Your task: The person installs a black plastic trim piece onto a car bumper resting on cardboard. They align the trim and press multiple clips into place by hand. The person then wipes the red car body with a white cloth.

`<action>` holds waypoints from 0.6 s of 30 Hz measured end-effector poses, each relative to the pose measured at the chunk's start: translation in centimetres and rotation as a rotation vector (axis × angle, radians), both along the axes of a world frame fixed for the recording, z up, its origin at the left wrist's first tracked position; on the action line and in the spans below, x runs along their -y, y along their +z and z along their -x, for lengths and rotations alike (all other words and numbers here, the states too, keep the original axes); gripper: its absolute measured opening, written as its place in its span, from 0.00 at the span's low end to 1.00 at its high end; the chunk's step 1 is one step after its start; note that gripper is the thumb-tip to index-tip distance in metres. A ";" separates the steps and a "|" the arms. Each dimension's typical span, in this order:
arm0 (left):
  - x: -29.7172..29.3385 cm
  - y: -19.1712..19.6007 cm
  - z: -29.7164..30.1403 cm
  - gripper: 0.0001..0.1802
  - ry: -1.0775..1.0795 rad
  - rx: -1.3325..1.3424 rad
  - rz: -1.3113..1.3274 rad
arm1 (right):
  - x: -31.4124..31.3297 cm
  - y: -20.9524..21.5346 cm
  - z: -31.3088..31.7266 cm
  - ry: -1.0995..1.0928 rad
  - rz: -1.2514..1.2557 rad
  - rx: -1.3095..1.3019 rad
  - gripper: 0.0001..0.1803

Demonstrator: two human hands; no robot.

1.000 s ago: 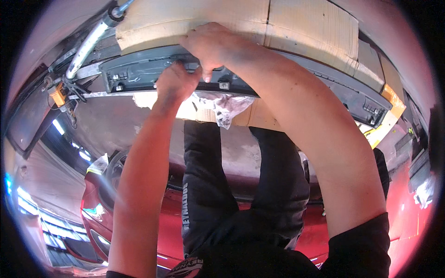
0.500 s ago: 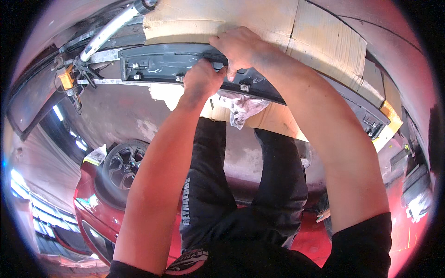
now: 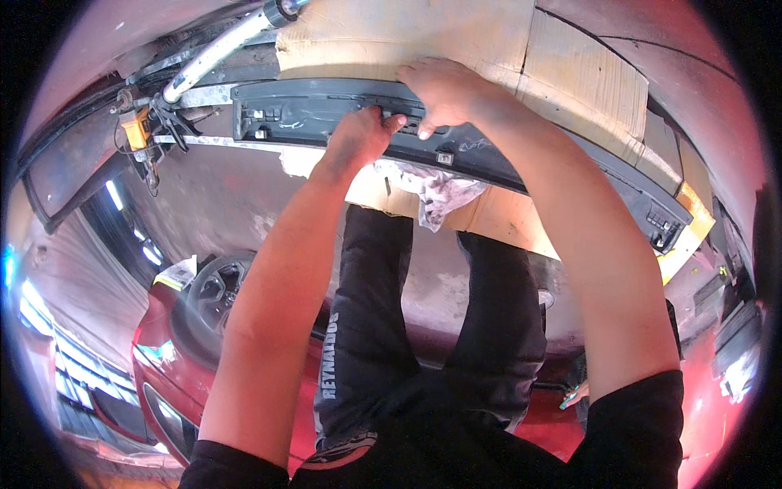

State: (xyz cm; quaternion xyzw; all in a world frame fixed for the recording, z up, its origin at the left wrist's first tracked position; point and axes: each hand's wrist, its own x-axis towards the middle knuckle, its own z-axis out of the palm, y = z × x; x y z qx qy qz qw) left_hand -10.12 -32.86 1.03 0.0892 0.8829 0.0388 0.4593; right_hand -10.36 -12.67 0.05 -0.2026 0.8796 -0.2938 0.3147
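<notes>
A long dark plastic trim panel (image 3: 301, 116) lies across a cardboard-covered stand in front of me, its ribbed inner face with small metal clips turned up. My left hand (image 3: 358, 138) is on its middle part, fingers curled and thumb out to the right. Its fingertips are hidden, so what they pinch does not show. Just to the right, my right hand (image 3: 446, 94) reaches over the panel's far edge, fingers stretched out and thumb apart, down on the inner face. A crumpled whitish cloth (image 3: 444, 196) hangs below the panel's near edge.
Brown cardboard (image 3: 407, 37) spreads beyond the panel. At upper left are a silver tube (image 3: 213, 61) and a yellow-and-grey clamp-like tool (image 3: 137, 130). A red car (image 3: 175, 326) with a dark wheel (image 3: 213, 293) shows at lower left. Another person's hand (image 3: 577, 394) appears at lower right.
The view has shifted, so the panel and stand appear slightly farther right. My left thumb has moved apart from the right hand; both hands are still at the panel.
</notes>
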 end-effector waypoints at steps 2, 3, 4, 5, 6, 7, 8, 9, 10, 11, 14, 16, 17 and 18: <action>0.7 -0.2 0.0 0.29 -0.020 -0.013 -0.030 | -0.4 -0.6 -1.6 -0.247 0.153 -0.088 0.43; 1.1 0.0 0.0 0.28 0.001 -0.051 -0.068 | -0.5 -0.5 -2.5 -0.363 0.233 -0.129 0.42; 1.6 0.3 -0.2 0.26 0.021 -0.089 -0.106 | -0.6 -0.3 -3.8 -0.430 0.171 -0.431 0.35; 1.9 0.6 -0.7 0.24 0.042 -0.125 -0.149 | 0.0 0.6 -5.2 -0.525 0.213 -0.366 0.33; 1.5 1.5 -1.2 0.22 0.054 -0.135 -0.158 | 0.7 1.5 -6.8 -0.623 0.252 -0.300 0.31; 0.6 3.3 -1.8 0.20 0.064 -0.142 -0.164 | 1.4 2.2 -8.3 -0.724 0.293 -0.228 0.28; 0.1 4.8 -2.8 0.19 0.076 -0.149 -0.167 | 2.5 3.1 -9.3 -0.945 0.465 0.121 0.25; -0.5 5.6 -3.9 0.17 0.026 -0.133 -0.238 | 3.2 4.2 -10.3 -1.158 0.619 0.480 0.23; -1.0 6.6 -5.1 0.15 -0.022 -0.118 -0.299 | 4.0 4.9 -11.1 -1.351 0.779 0.856 0.21; -1.1 7.2 -6.1 0.14 -0.071 -0.104 -0.357 | 4.8 4.5 -12.4 -1.370 0.791 0.863 0.20; -1.0 7.5 -7.7 0.10 -0.116 -0.131 -0.512 | 6.3 5.0 -13.8 -1.546 0.864 0.861 0.15; 0.0 6.5 -7.4 0.10 0.256 0.133 -0.639 | 5.7 3.8 -14.8 -1.551 0.887 0.807 0.14; 0.6 6.1 -7.0 0.11 0.442 0.273 -0.692 | 5.3 3.6 -15.2 -1.559 0.897 0.784 0.13; 1.2 5.7 -6.4 0.11 0.731 0.451 -0.872 | 4.9 3.6 -15.6 -1.590 0.955 0.762 0.11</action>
